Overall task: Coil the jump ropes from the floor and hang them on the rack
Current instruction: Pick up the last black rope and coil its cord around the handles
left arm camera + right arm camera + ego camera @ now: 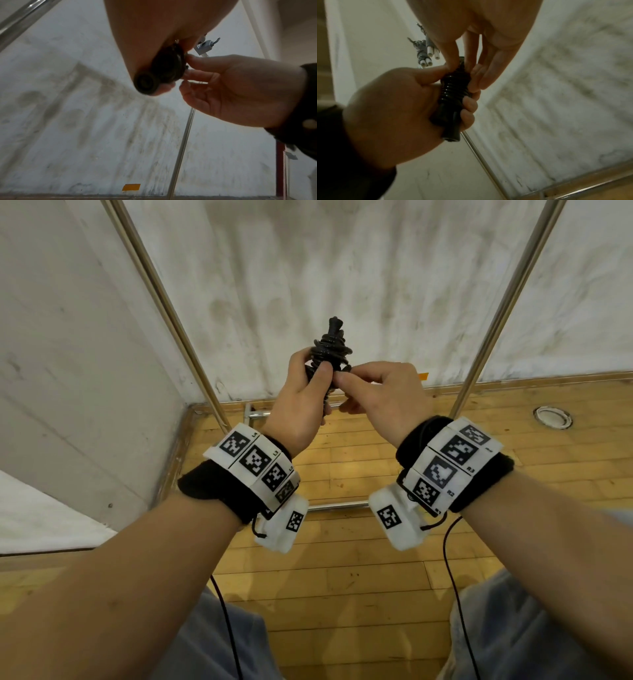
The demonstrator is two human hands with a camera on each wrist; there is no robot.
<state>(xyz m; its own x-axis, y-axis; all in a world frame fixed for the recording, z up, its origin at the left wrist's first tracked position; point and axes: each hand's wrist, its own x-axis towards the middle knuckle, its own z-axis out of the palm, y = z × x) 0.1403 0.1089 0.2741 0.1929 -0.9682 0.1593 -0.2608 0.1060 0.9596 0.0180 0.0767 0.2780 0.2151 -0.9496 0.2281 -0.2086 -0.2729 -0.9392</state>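
Note:
A black jump rope [330,347] is wound in tight coils around its two handles, held upright at chest height before the wall. My left hand [308,385] grips the handles from the left, fingers wrapped around them. My right hand [346,380] pinches the rope at the coil's right side with thumb and forefinger. In the right wrist view the coils [453,90] sit above the left fist [393,115], and the handle ends [450,134] stick out below it. The left wrist view shows a handle's round end [145,82] and the right fingers [197,63] on the coil.
The rack's metal uprights [164,302] [507,302] stand on either side of my hands, its base bars [335,505] on the wooden floor. Another rope bundle with white handles [428,54] hangs high on the rack. A round floor socket [553,416] lies at right. Cables trail from both wristbands.

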